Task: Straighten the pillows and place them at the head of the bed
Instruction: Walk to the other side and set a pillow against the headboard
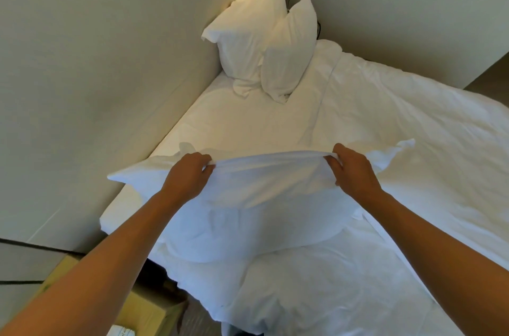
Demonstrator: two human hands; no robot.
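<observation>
Head view: both bare arms reach fwd over a bed (413, 143) covered w/ white linen. Left hand (187, 177) and right hand (355, 170) each pinch the top edge of a white pillow (248, 214), fingers curled round the cloth, thumbs on the near side. Between the 2 hands the pillowcase edge is pulled tight, almost a straight line. This held pillow hangs in front of the person, over the near part of the bed; its lower part is bulging and touches the rumpled duvet (344, 289). One loose corner of the case sticks out left of the left hand, another sticks out right of the right hand.

At the far end, in the corner of the room, 2 more white pillows stand upright. The back pillow (245, 32) leans on the left wall (96, 60). The front pillow (292, 52) leans against the back one, touching it, and partly covers its right side. Both rest w/ their lower ends on the flat sheet (248, 121) at the head of the bed. The duvet covers the right and near part of the bed; its edge runs beside the bare sheet, approx from the front pillow down toward the right hand.

Bottom left, beside the bed, a yellowish cardboard box (143, 305) is on the floor, partly hidden by the left forearm. A small white object at the bottom edge is too cut off to tell what it is
</observation>
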